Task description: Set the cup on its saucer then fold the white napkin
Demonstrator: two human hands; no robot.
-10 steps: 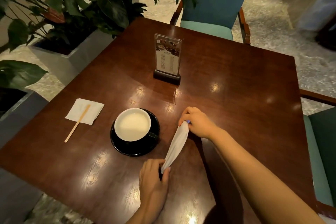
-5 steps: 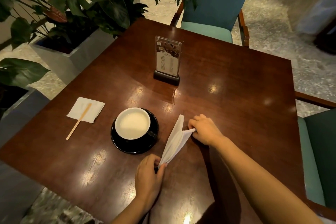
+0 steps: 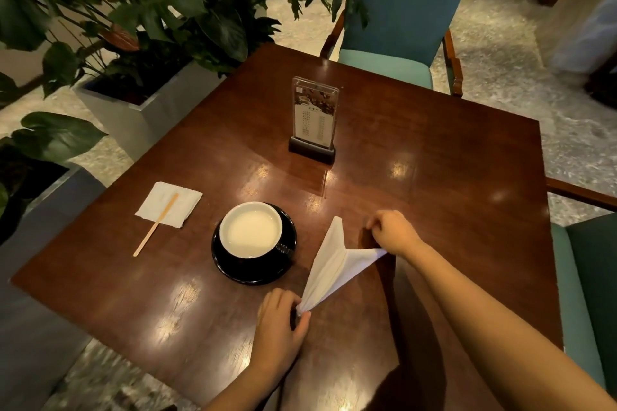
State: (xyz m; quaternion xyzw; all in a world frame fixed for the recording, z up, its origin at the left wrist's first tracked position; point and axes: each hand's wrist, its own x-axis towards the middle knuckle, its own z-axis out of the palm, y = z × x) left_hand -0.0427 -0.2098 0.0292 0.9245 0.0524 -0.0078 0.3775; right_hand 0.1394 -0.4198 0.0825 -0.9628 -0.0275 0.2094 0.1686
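Observation:
A black cup (image 3: 251, 229) with a white inside stands on its black saucer (image 3: 233, 272) near the middle of the dark wooden table (image 3: 434, 170). To its right the white napkin (image 3: 330, 269) is held up off the table, spread into a triangle with one tip pointing away from me. My left hand (image 3: 278, 332) pinches its near corner. My right hand (image 3: 394, 232) pinches its right corner, just right of the cup.
A second white napkin (image 3: 167, 205) with a wooden stirrer (image 3: 156, 225) lies left of the cup. A menu stand (image 3: 314, 120) rises at the table's middle. Teal chairs (image 3: 400, 10) stand at the far side and right. Planters with leafy plants (image 3: 133, 27) stand left.
My right hand has moved right, pulling the napkin's corner outward, so the bunched strip has opened into a wider triangle. My left hand keeps its pinch on the near corner.

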